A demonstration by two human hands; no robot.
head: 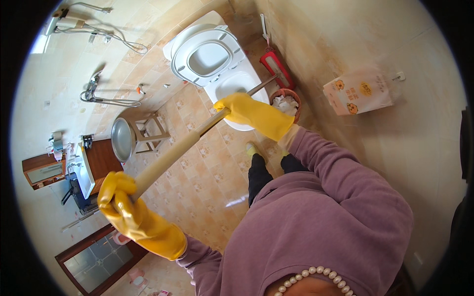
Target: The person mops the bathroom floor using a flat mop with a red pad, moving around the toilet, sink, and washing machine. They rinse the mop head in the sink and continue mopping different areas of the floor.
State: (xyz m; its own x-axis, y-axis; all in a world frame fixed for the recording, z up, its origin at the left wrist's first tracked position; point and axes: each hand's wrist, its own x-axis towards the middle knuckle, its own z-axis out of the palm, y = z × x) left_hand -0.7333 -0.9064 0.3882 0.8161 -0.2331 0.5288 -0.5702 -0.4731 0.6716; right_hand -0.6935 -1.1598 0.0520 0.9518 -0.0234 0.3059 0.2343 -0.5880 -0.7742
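Observation:
Both my hands wear yellow rubber gloves and grip one long pole (168, 157), which slants across the view. My left hand (137, 214) is closed around its thick beige end at lower left. Farther along, my right hand (255, 113) holds the thinner brown part, in front of the toilet bowl. The pole's far end meets or overlaps a red mop head (277, 68) with a grey middle, beside the right wall; whether they join, I cannot tell. Ahead stands a white toilet (237, 83) with its seat (209, 57) raised.
A red wastebasket (299, 111) holding crumpled paper stands right of the toilet. A tissue pack (359, 90) hangs on the right wall. To the left are a stool (153, 135) with a metal basin (123, 140) against it, a washbasin (84, 172) and a hand shower (95, 83). Patterned tiles cover the floor (207, 174).

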